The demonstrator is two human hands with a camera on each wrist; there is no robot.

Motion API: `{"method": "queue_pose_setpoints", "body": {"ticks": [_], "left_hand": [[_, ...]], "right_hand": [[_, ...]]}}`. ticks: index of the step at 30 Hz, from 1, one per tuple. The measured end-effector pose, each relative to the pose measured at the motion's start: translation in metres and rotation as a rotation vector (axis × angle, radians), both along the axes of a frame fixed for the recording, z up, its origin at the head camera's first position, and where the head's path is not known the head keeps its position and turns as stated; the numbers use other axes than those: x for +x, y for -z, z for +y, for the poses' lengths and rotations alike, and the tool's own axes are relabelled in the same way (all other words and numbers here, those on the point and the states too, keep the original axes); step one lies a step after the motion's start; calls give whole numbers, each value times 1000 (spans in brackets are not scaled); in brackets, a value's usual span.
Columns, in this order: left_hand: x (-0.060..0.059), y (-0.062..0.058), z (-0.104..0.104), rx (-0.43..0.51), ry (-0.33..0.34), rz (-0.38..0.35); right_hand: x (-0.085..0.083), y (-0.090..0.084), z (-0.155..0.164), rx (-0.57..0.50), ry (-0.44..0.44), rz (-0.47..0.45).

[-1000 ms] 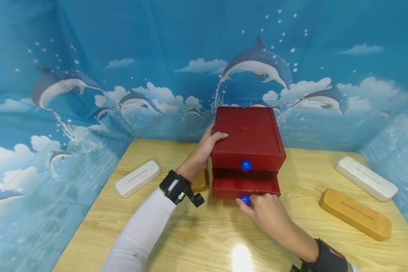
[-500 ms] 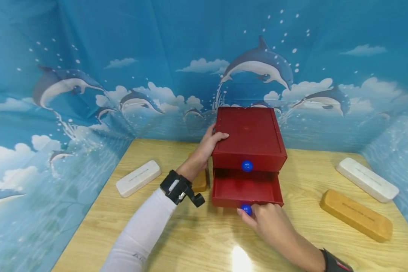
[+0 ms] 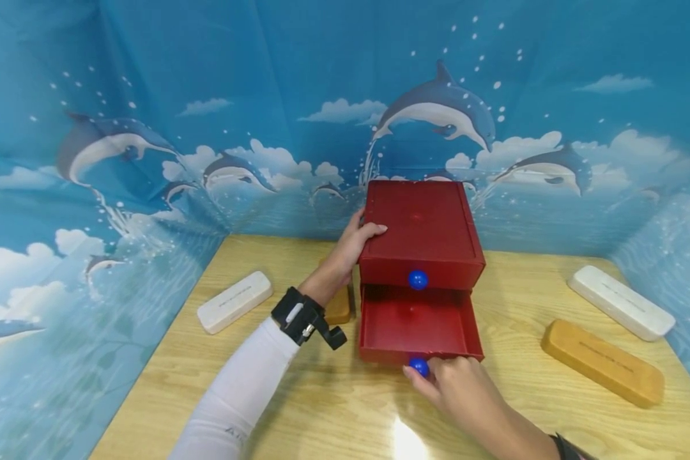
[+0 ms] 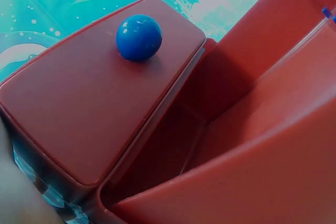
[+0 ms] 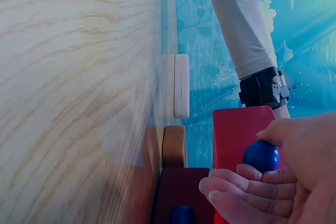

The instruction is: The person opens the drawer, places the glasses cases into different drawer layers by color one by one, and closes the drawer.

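Note:
A red drawer cabinet [image 3: 420, 220] stands at the back of the table. My left hand [image 3: 351, 249] rests against its left side, thumb lying over the top edge. Below the closed top drawer with its blue knob [image 4: 139, 38], another drawer [image 3: 414, 326] is pulled well out, its inside bare. The right hand [image 3: 466, 393] pinches this drawer's round blue knob [image 3: 418, 367] between thumb and index finger; its other fingers are bent beside the knob in the right wrist view. That view also shows a lower closed drawer [image 5: 184, 190] with a blue knob [image 5: 182, 215].
On the wooden table [image 3: 322, 402] lie oblong cases: a white one [image 3: 234, 301] at left, a brown one [image 3: 338, 308] partly behind the left arm, and a white one [image 3: 621, 303] and a mustard one [image 3: 602, 363] at right. A dolphin-print backdrop [image 3: 299, 76] borders the table.
The right hand has drawn the drawer farther out toward me, keeping hold of its knob, and more of the inside shows. The left hand stays in place on the cabinet.

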State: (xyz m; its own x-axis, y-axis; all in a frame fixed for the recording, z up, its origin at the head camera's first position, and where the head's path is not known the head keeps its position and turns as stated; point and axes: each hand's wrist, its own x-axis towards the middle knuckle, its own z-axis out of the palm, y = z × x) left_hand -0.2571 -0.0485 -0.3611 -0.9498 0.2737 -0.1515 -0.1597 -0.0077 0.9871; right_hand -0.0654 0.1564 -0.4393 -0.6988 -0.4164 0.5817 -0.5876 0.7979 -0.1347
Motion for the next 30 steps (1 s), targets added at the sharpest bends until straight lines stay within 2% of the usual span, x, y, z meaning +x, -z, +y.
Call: {"method": "queue_pose_setpoints", "body": {"ticks": [11, 30], "left_hand": [[1, 0, 1, -9, -4, 2], [0, 1, -1, 8, 2, -9]], "right_hand": [[7, 2, 1, 1, -9, 10], [22, 5, 3, 4, 11, -67]]}}
